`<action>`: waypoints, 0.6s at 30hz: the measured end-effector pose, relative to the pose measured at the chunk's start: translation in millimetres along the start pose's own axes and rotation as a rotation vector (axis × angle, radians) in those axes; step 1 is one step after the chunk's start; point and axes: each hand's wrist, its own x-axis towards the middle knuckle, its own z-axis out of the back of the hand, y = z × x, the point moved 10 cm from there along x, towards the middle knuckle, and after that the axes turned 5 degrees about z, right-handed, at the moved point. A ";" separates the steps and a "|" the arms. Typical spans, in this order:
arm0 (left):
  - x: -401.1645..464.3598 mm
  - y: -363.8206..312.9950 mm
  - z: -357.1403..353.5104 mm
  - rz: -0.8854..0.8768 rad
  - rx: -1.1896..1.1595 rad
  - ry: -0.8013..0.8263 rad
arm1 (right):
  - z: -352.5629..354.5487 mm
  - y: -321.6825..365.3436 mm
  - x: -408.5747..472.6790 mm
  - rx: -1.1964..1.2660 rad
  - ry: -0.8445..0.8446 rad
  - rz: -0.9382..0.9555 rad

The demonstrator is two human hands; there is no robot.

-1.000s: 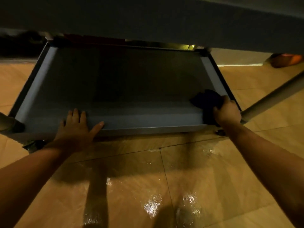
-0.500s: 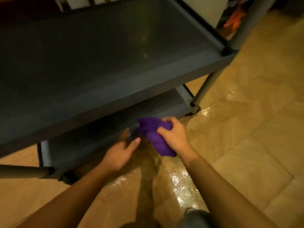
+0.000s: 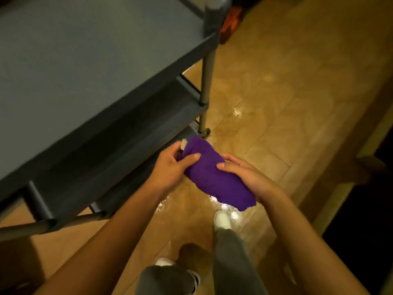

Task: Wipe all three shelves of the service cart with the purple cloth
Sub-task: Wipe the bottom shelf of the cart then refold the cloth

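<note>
The purple cloth [image 3: 214, 176] is bunched up in front of me, clear of the cart, above the tiled floor. My left hand [image 3: 172, 167] grips its upper end, where a small white tag shows. My right hand [image 3: 248, 177] holds its lower right side. The dark grey service cart [image 3: 89, 67] fills the upper left, seen from above. Its top shelf is widest, and the front strips of the middle shelf [image 3: 131, 122] and bottom shelf [image 3: 136, 171] show beneath it. Both hands are just right of the bottom shelf's front edge.
The cart's grey corner post [image 3: 205, 79] runs down to a caster [image 3: 203, 131]. The glossy tan floor [image 3: 276, 92] stretches to the right. My legs and white shoes [image 3: 222, 220] are below. An orange object [image 3: 228, 20] lies behind the cart. A dark ledge borders the right.
I have risen from a low view into the bottom shelf. The cloth has come off that shelf and out in front of the cart. My left hand left the shelf edge and took hold of the cloth.
</note>
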 end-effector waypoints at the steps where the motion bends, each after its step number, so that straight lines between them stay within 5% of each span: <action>1: -12.4 -30.5 -9.2 -0.044 0.042 0.007 | 2.2 16.4 -18.7 -0.017 0.025 -0.025; 5: -59.6 -145.4 -44.7 -0.200 0.121 -0.002 | 7.6 89.2 -83.3 -0.127 0.135 -0.057; 10: -81.1 -238.6 -73.0 -0.301 0.018 -0.052 | 18.1 189.8 -123.2 -0.220 0.108 0.130; 15: -58.0 -293.4 -82.2 -0.260 -0.260 -0.048 | 45.9 285.7 -125.2 -0.165 -0.046 0.373; 18: -37.1 -319.5 -94.9 -0.133 -0.360 0.039 | 48.4 340.7 -114.9 -0.194 -0.003 0.443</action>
